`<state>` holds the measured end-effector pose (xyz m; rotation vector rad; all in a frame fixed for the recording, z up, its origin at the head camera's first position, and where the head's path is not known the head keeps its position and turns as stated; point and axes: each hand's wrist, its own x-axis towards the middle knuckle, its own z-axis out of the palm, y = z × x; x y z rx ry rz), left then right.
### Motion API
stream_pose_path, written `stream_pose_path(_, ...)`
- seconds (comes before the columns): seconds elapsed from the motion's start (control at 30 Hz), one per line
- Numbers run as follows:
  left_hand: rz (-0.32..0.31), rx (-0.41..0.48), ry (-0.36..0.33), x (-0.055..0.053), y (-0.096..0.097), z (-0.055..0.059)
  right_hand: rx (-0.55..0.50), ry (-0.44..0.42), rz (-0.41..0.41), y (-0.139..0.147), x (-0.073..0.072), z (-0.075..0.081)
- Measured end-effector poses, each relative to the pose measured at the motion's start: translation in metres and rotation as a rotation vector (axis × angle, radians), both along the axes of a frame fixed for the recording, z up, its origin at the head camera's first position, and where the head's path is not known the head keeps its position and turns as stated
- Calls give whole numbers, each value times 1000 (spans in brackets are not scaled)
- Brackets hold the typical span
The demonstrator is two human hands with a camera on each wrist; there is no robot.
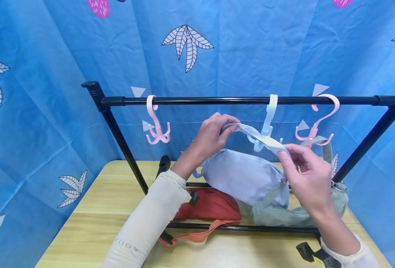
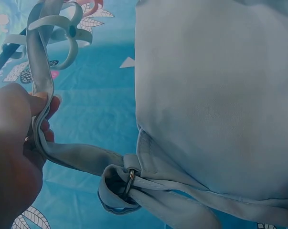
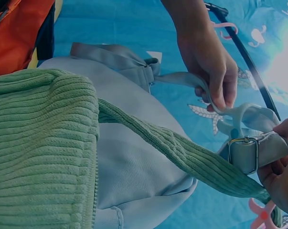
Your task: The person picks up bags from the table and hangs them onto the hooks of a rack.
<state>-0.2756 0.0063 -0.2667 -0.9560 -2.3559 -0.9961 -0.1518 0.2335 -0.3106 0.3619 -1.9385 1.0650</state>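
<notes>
A pale blue-lavender bag (image 1: pixel 241 175) hangs below its strap (image 1: pixel 251 130), which both hands hold. My left hand (image 1: pixel 214 134) pinches the strap's left part between thumb and fingers. On the right, my right hand (image 1: pixel 309 175) grips the strap near a metal buckle (image 3: pixel 244 155). Between the hands the strap crosses the prongs of a light blue hook (image 1: pixel 269 115) on the black rail (image 1: pixel 197 101); whether it bears on them I cannot tell. A green corduroy bag (image 1: pixel 281 217) hangs by its strap from the right pink hook (image 1: pixel 313 130).
Another pink hook (image 1: pixel 157 126) hangs at the left of the rail. A red bag (image 1: pixel 211 204) with an orange strap (image 1: pixel 197 236) lies low in the black rack. The rack stands on a wooden table (image 1: pixel 93 219), before a blue patterned cloth (image 1: pixel 251 44).
</notes>
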Motion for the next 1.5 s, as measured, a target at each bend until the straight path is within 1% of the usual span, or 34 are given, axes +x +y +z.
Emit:
stream_pose_path(0.13,4,1,-6,0,-1,-4,-3,-4,-12,0,-1,-1)
stream_pose_path(0.23,-1,0,-8,-1,-2,-6,-5,20,-11,0,-2,-2)
stream_pose_path(0.37,-9,1,-1,-1,-3,-9,-15,67,10,0,-4,-4)
stream_pose_path(0.43,-11,5,2,-1,-4,-10,-16,71,12,1,-5,-5)
stream_pose_path(0.73,-9,0,-1,4,-4,-15,-12,59,-19,4,-5,-8)
stream_pose_path(0.87,-11,-8,7,6,-4,-18,-6,36,-26,6,-3,-10)
stream_pose_path(1.07,-32,-7,35,11,-4,-22,-21,42,-22,9,-3,-12)
stream_pose_path(1.3,-63,-1,79,16,-6,-30,-16,6,-45,13,0,-16)
stream_pose_path(1.4,-72,3,98,18,-6,-34,-16,1,-48,14,1,-18)
stream_pose_path(1.5,-81,12,103,21,-6,-38,-20,9,-50,15,1,-20)
